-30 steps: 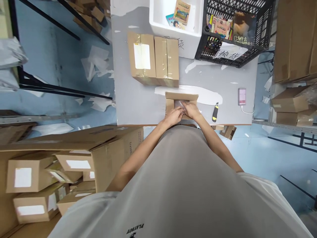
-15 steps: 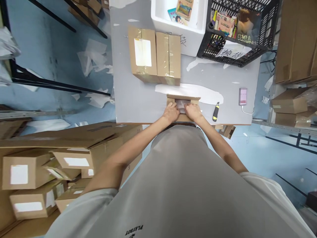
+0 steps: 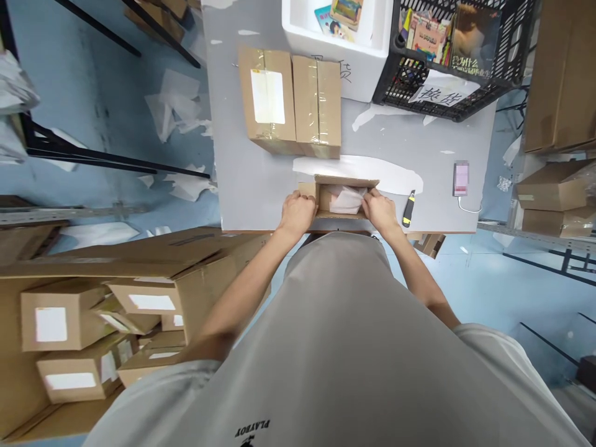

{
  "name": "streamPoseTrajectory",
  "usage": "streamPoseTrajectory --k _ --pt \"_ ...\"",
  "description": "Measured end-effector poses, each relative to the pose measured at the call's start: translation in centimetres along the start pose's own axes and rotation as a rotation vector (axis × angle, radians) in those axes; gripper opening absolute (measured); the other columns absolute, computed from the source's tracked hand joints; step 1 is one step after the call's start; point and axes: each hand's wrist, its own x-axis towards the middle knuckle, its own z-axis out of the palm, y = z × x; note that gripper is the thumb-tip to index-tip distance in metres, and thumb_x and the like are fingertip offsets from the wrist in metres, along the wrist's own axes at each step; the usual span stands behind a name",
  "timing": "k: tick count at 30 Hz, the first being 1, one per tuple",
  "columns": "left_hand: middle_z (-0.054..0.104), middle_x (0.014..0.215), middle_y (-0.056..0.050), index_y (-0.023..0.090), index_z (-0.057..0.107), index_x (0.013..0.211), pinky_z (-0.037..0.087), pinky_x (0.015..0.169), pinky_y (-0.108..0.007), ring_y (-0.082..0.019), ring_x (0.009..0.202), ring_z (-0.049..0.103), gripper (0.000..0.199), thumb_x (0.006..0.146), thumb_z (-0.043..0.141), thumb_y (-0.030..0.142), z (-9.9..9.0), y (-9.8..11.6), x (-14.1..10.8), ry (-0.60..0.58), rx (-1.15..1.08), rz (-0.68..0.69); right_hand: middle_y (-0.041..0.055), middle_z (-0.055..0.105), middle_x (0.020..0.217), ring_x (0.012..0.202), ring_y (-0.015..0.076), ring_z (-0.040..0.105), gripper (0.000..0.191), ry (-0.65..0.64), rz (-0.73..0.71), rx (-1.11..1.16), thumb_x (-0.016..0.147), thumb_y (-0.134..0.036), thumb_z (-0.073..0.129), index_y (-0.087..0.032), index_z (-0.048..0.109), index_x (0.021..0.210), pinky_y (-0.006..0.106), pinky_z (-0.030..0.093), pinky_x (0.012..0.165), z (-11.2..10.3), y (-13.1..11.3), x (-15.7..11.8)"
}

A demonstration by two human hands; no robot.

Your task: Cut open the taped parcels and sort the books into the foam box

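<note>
The person in the grey shirt (image 3: 344, 335) stands right up against the table (image 3: 256, 198), with a big carton (image 3: 135, 256) full of labelled parcels (image 3: 56, 354) at their left side. Just over the table's near edge sits a small open box (image 3: 325, 202), right in front of the belly, with a hand at either end. It's plain brown cardboard, wider than it is deep, its mouth facing up; the far wall stands as a thin brown strip and a short flap sticks out at the left. Down inside lies a crumpled pale wrapping (image 3: 348, 198), whitish with a pinkish cast, bunched toward the right.

The left hand (image 3: 297, 214) is curled nearly closed, its fingers bent over that left flap and gripping it. The right hand (image 3: 380, 211) has its fingers bunched at the right edge; whether they pinch cardboard or wrapping, I can't tell.

A yellow-and-black cutter (image 3: 408, 209) lies just beside the right hand, and farther right a phone (image 3: 460, 179) on a white cable. Beyond the box, two taped cartons (image 3: 317, 108) stand side by side. Behind them come a white bin (image 3: 358, 77) and a black crate (image 3: 395, 81), both holding books.
</note>
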Motion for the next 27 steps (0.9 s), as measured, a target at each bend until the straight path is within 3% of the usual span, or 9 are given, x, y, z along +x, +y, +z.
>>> streamPoseTrajectory --k 4,7,12,15,19,22,27 --pt "0.082 0.109 -0.033 0.004 0.083 0.119 0.061 0.097 -0.057 -0.047 0.120 0.075 0.034 0.105 0.054 0.014 -0.3 1.7 1.2 -0.064 0.021 -0.036 0.0202 0.071 0.150 0.111 0.0361 0.078 0.041 0.065 -0.034 0.072 0.120 -0.032 0.042 -0.018 0.077 0.136 0.045 0.061 0.093 -0.5 -0.2 -0.7" --pt "0.082 0.116 -0.032 0.002 0.080 0.131 0.062 0.097 -0.051 -0.043 0.119 0.079 0.045 0.102 0.046 0.000 -0.8 3.2 1.8 -0.063 0.015 -0.003 0.0177 0.075 0.139 0.108 0.0340 0.076 0.035 0.183 -0.050 0.194 0.116 -0.030 0.045 -0.019 0.076 0.130 0.042 0.060 0.091 -0.3 1.0 -0.9" --pt "0.083 0.126 -0.028 0.004 0.079 0.137 0.061 0.108 -0.043 -0.039 0.126 0.080 0.045 0.103 0.051 -0.003 -1.2 6.1 3.5 -0.186 -0.018 0.134 0.0135 0.080 0.122 0.101 0.0291 0.075 0.020 0.379 -0.164 0.501 0.103 -0.027 0.053 -0.023 0.073 0.107 0.040 0.059 0.093 1.3 3.8 -0.7" --pt "0.081 0.134 -0.028 0.005 0.077 0.144 0.062 0.108 -0.041 -0.037 0.132 0.078 0.051 0.103 0.049 -0.005 -1.0 7.5 4.4 -0.192 -0.037 0.147 0.0121 0.081 0.118 0.105 0.0289 0.076 0.014 0.431 -0.174 0.645 0.098 -0.030 0.055 -0.025 0.068 0.097 0.041 0.060 0.099 2.2 4.8 -0.7" --pt "0.081 0.133 -0.028 0.007 0.077 0.145 0.063 0.107 -0.047 -0.041 0.130 0.078 0.044 0.110 0.051 0.008 -0.1 7.5 5.0 -0.188 -0.045 0.122 0.0058 0.077 0.104 0.096 0.0251 0.074 0.012 0.469 0.005 0.809 0.097 -0.036 0.056 -0.027 0.063 0.096 0.039 0.061 0.094 3.2 6.4 -0.8" --pt "0.081 0.134 -0.026 0.011 0.078 0.141 0.061 0.110 -0.048 -0.041 0.132 0.076 0.039 0.110 0.055 0.016 0.6 6.6 4.9 -0.151 -0.065 0.146 0.0000 0.066 0.088 0.089 0.0215 0.068 0.017 0.527 0.150 0.965 0.101 -0.042 0.054 -0.028 0.056 0.091 0.036 0.063 0.088 3.7 8.1 -0.7" --pt "0.075 0.144 -0.028 0.006 0.071 0.147 0.059 0.114 -0.050 -0.042 0.134 0.074 0.043 0.110 0.056 0.019 1.0 6.1 4.8 -0.110 -0.110 0.117 0.0015 0.060 0.090 0.089 0.0218 0.066 0.038 0.593 0.173 1.228 0.108 -0.062 0.050 -0.030 0.048 0.088 0.039 0.069 0.082 3.4 10.0 -0.2"
